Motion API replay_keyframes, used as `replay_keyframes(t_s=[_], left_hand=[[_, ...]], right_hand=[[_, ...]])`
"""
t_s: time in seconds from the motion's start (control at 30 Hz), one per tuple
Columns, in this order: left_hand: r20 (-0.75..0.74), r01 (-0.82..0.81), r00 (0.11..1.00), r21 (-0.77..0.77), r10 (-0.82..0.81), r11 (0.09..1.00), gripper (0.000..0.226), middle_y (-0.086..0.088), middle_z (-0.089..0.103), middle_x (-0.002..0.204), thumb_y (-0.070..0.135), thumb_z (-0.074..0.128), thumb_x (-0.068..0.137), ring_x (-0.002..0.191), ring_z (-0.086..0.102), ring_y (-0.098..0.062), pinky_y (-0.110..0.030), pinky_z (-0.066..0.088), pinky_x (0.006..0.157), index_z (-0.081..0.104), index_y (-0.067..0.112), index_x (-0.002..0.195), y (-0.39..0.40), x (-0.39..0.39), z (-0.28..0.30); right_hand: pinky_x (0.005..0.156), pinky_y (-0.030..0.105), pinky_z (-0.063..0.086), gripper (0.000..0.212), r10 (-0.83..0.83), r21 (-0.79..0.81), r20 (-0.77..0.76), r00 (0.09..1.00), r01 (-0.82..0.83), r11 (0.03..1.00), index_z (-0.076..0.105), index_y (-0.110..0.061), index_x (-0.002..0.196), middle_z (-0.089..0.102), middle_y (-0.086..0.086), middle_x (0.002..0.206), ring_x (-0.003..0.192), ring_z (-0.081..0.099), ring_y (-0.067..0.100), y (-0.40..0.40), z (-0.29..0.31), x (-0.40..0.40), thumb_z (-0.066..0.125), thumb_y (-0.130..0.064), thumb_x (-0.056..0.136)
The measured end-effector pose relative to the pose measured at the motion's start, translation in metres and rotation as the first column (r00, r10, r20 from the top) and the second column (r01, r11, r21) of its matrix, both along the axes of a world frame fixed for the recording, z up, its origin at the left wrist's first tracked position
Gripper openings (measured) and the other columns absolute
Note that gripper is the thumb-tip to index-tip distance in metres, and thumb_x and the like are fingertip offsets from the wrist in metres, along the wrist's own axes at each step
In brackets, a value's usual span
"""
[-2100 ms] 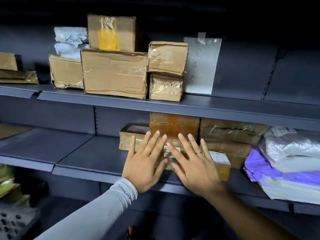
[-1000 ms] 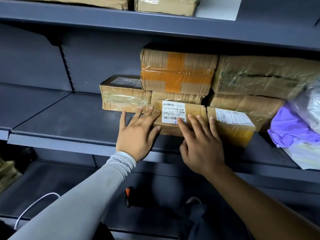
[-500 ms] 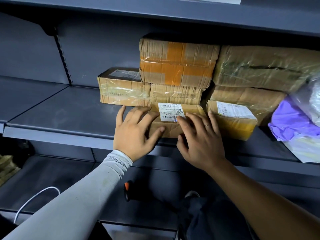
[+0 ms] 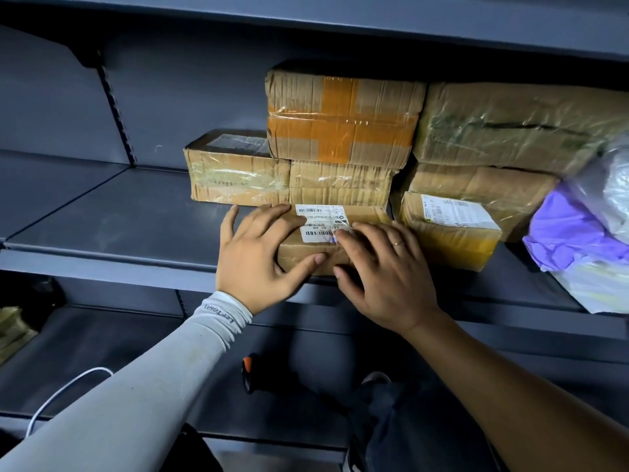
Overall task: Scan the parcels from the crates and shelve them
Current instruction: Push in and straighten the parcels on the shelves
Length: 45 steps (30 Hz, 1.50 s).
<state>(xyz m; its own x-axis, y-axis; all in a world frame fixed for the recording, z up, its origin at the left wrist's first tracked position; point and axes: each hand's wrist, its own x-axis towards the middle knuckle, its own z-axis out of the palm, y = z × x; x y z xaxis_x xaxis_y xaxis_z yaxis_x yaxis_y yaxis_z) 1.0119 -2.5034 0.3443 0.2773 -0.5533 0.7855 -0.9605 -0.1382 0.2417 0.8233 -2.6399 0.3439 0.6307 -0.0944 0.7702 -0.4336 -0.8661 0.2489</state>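
While both my hands, left hand [image 4: 258, 257] and right hand [image 4: 377, 274], lie spread flat on the labelled parcel [image 4: 323, 247] at the shelf [image 4: 119, 229] front edge, 6 o'clock of the stack, I'd push evenly so it slides in square.

"LETTGIRL"-like lettering on grey sleeve cuff [image 4: 223, 316]; parcel label [image 4: 321, 222] print illegible

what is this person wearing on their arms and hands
The left arm is in a light grey sleeve that ends at the wrist, with small dark lettering printed across its cuff. The left hand is bare, with no ring in view. The right forearm is bare, and the right hand has a thin gold-coloured ring on one finger.
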Motion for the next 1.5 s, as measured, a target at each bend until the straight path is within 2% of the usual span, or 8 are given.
replay_keyframes(t_s=[0.3, 0.47, 0.63, 0.77, 0.9, 1.13, 1.27, 1.5], left_hand=[[-0.004, -0.060, 0.998, 0.053, 0.061, 0.997, 0.056, 0.001, 0.063, 0.130, 0.074, 0.056, 0.091, 0.130, 0.059, -0.021, -0.073, 0.017, 0.116, 0.071, 0.028, 0.120, 0.029, -0.014, 0.005], [-0.001, -0.063, 0.998, 0.062, 0.063, 0.996, 0.055, 0.003, 0.067, 0.125, 0.072, 0.050, 0.096, 0.118, 0.067, -0.020, -0.070, 0.018, 0.118, 0.073, 0.027, 0.117, 0.050, -0.016, 0.015], [0.054, 0.001, 0.999, 0.040, -0.003, 0.999, 0.075, 0.009, 0.062, 0.139, 0.077, 0.064, 0.083, 0.145, 0.048, -0.023, -0.069, 0.008, 0.122, 0.059, 0.029, 0.140, 0.084, -0.019, 0.051], [0.199, 0.046, 0.979, 0.045, -0.054, 0.998, 0.087, 0.006, 0.061, 0.141, 0.076, 0.073, 0.074, 0.143, 0.050, -0.025, -0.075, 0.012, 0.119, 0.050, 0.029, 0.144, 0.109, -0.013, 0.087], [0.290, 0.065, 0.954, 0.038, -0.074, 0.997, 0.085, 0.004, 0.063, 0.137, 0.078, 0.074, 0.074, 0.134, 0.058, -0.020, -0.074, 0.017, 0.117, 0.062, 0.025, 0.139, 0.123, -0.015, 0.126], [0.265, 0.093, 0.956, 0.141, -0.128, 0.986, 0.087, 0.013, 0.056, 0.146, 0.062, 0.076, 0.073, 0.142, 0.047, -0.010, -0.070, 0.018, 0.120, 0.046, 0.036, 0.151, 0.142, -0.017, 0.172], [0.238, 0.129, 0.961, 0.065, -0.141, 0.989, 0.084, 0.012, 0.059, 0.143, 0.047, 0.083, 0.071, 0.139, 0.051, -0.013, -0.066, 0.022, 0.119, 0.050, 0.035, 0.147, 0.148, -0.023, 0.194], [0.382, 0.136, 0.920, -0.101, -0.088, 0.986, 0.074, 0.004, 0.065, 0.122, 0.054, 0.079, 0.079, 0.114, 0.063, -0.021, -0.068, 0.029, 0.113, 0.057, 0.032, 0.147, 0.164, -0.055, 0.247]], right_hand=[[0.113, 0.055, 0.041, 0.068, 0.110, 0.116, -0.150, 0.983, -0.093, 0.989, 0.055, -0.018, 0.140, 0.056, 0.010, 0.146, 0.139, 0.050, 0.036, 0.002, 0.012, 0.000, 0.064, -0.064, 0.090], [0.096, 0.052, 0.056, 0.071, 0.145, 0.138, -0.179, 0.973, -0.121, 0.983, 0.045, -0.026, 0.144, 0.060, 0.007, 0.140, 0.134, 0.055, 0.036, 0.021, 0.023, 0.008, 0.061, -0.060, 0.084], [0.096, 0.044, 0.054, 0.071, 0.181, 0.042, -0.111, 0.977, -0.178, 0.983, 0.052, -0.022, 0.143, 0.060, 0.006, 0.141, 0.132, 0.056, 0.031, 0.040, 0.050, 0.006, 0.073, -0.058, 0.085], [0.094, 0.047, 0.057, 0.068, 0.217, -0.006, -0.102, 0.971, -0.218, 0.976, 0.044, -0.020, 0.144, 0.060, 0.009, 0.142, 0.133, 0.056, 0.032, 0.051, 0.082, -0.002, 0.055, -0.061, 0.091], [0.097, 0.050, 0.057, 0.069, 0.251, 0.020, -0.088, 0.964, -0.251, 0.968, 0.043, -0.017, 0.144, 0.057, 0.010, 0.143, 0.133, 0.053, 0.033, 0.059, 0.115, -0.006, 0.052, -0.062, 0.093], [0.105, 0.058, 0.049, 0.074, 0.276, 0.000, -0.055, 0.960, -0.276, 0.961, 0.039, -0.012, 0.148, 0.049, 0.013, 0.149, 0.134, 0.050, 0.037, 0.070, 0.154, -0.021, 0.055, -0.061, 0.094], [0.110, 0.058, 0.046, 0.075, 0.304, 0.048, -0.014, 0.953, -0.303, 0.952, 0.035, -0.014, 0.151, 0.046, 0.011, 0.151, 0.137, 0.046, 0.032, 0.079, 0.174, -0.027, 0.053, -0.061, 0.095], [0.120, 0.058, 0.032, 0.079, 0.384, 0.015, 0.108, 0.917, -0.387, 0.922, 0.029, -0.017, 0.156, 0.051, 0.009, 0.152, 0.136, 0.049, 0.027, 0.104, 0.222, -0.040, 0.061, -0.049, 0.091]])
